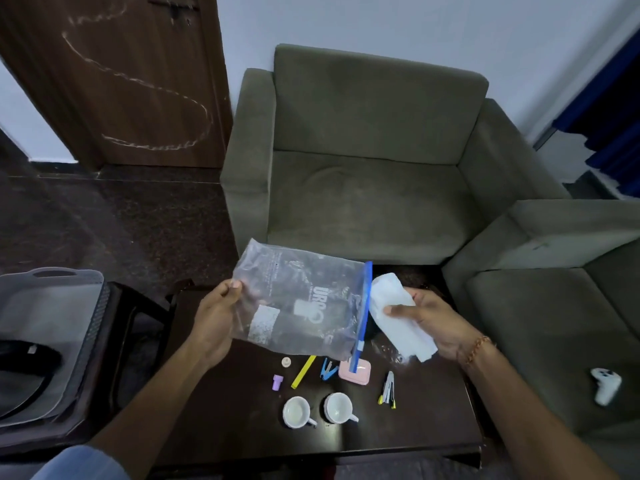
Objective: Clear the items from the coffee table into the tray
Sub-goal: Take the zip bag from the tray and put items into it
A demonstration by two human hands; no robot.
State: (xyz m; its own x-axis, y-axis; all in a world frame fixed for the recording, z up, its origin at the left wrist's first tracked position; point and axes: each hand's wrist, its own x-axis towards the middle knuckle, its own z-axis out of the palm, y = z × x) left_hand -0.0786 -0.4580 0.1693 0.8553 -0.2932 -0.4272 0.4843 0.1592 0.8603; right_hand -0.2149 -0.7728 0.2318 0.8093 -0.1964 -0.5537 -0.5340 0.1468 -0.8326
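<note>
Two grey sofas fill the far side of the view: a wide sofa (363, 161) straight ahead against the wall and a second sofa (554, 306) at the right, where a white game controller (605, 384) lies on the seat. A brown door (131, 81) stands at the upper left. Below the sofas sits the dark coffee table (242, 420), and to its left a grey tray (52, 306) with a handle slot rests on a dark stand, well apart from the small things on the table.

Above the table the person holds a clear plastic bag (298, 303) with a blue zip strip along its right edge. The left hand (214, 320) pinches the bag's left edge between thumb and curled fingers. The right hand (433, 323) grips a white cloth (398, 317) just beside the bag's zip edge, fingers folded round it; a thin bracelet circles that wrist.

On the table near the front stand two white cups (297, 412), side by side. Behind them lie a pink case (356, 372), a blue clip (328, 368), a yellow stick (303, 371), a purple cap (277, 382) and a small white cap (286, 362). To the right lies a small stapler (388, 389).
</note>
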